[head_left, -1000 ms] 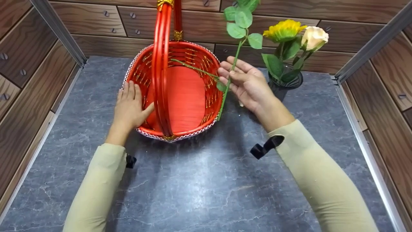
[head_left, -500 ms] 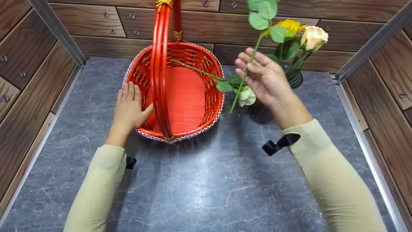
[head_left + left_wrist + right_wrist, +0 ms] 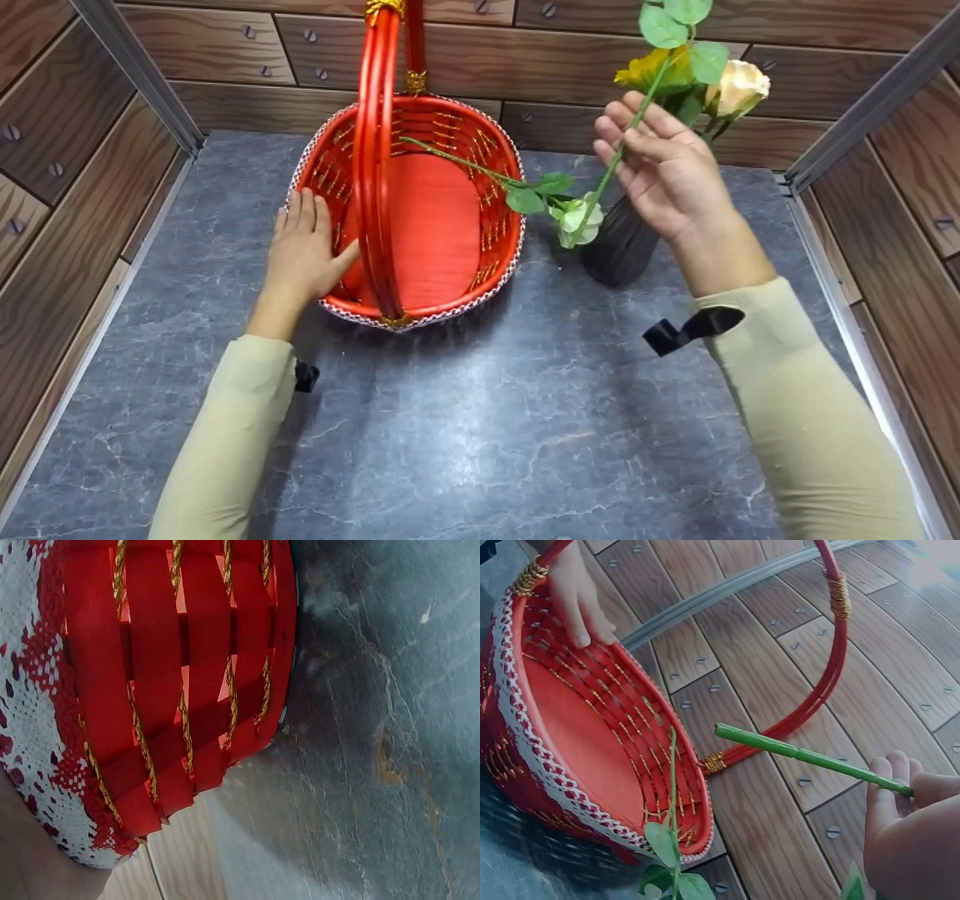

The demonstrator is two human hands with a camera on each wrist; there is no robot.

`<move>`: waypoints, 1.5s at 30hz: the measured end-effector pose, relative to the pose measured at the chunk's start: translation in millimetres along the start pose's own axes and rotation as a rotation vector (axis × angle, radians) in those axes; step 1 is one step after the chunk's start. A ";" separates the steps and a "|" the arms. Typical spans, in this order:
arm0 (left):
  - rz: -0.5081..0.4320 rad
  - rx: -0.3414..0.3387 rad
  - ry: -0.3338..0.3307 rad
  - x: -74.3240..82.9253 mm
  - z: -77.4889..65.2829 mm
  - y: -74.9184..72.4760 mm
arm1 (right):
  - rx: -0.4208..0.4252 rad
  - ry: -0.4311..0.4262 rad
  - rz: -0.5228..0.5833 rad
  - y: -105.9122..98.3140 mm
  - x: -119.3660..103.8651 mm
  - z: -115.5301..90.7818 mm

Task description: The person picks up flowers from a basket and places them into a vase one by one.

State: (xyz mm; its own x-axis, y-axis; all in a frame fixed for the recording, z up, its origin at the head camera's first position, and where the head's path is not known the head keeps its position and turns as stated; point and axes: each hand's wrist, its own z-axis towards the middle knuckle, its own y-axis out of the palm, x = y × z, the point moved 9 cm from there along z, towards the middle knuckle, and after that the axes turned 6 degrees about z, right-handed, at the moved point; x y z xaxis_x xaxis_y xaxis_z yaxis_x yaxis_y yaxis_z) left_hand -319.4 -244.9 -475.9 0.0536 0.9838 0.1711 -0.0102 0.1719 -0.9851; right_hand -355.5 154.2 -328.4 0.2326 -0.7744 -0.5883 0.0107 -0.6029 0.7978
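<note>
In the head view my left hand (image 3: 300, 244) rests with straight fingers on the left rim of a red woven basket (image 3: 442, 232). My right hand (image 3: 679, 169) pinches the green stem (image 3: 810, 756) of an artificial flower between thumb and fingers, right of the basket. Green leaves (image 3: 662, 27) show high on this stem, while its top is cut off by the frame. A pale white rose (image 3: 576, 220) hangs outside the basket's right rim, its own thin stem (image 3: 457, 161) reaching over into the basket. Behind the held stem stands a dark vase (image 3: 619, 247), partly covered by my right hand.
A yellow flower (image 3: 656, 71) and a cream rose (image 3: 739, 88) stand in the vase. The tall basket handle (image 3: 377, 165) arches over the basket. Wood-patterned walls (image 3: 600, 49) enclose the grey marbled tabletop (image 3: 465, 420) at the back and sides.
My right hand has moved right and slightly away from me with the flower stem, from the basket's rim to in front of the vase. My left hand and the basket have stayed still.
</note>
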 end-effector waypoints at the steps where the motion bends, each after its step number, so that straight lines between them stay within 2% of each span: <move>1: -0.001 0.000 -0.001 -0.2 0.3 0.4 | 0.000 -0.001 0.004 -0.4 -2.1 -0.4; 23: 0.021 -0.012 0.012 1.1 1.0 2.2 | 0.013 -0.035 0.151 -15.9 -48.1 -6.0; 36: 0.005 -0.013 0.013 2.8 0.3 -1.7 | -0.013 -0.064 0.168 -22.1 -68.2 -8.4; 45: 0.017 -0.009 0.009 -0.9 0.9 1.4 | 0.037 -0.043 0.170 -34.9 -72.7 -7.4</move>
State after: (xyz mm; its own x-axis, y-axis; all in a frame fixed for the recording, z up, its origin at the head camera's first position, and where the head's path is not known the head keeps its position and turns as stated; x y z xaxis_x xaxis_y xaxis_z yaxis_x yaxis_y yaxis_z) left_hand -320.3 -245.5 -477.4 0.0621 0.9862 0.1537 -0.0020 0.1542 -0.9880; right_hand -365.5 232.9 -312.5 0.1857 -0.8729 -0.4511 -0.0609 -0.4684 0.8814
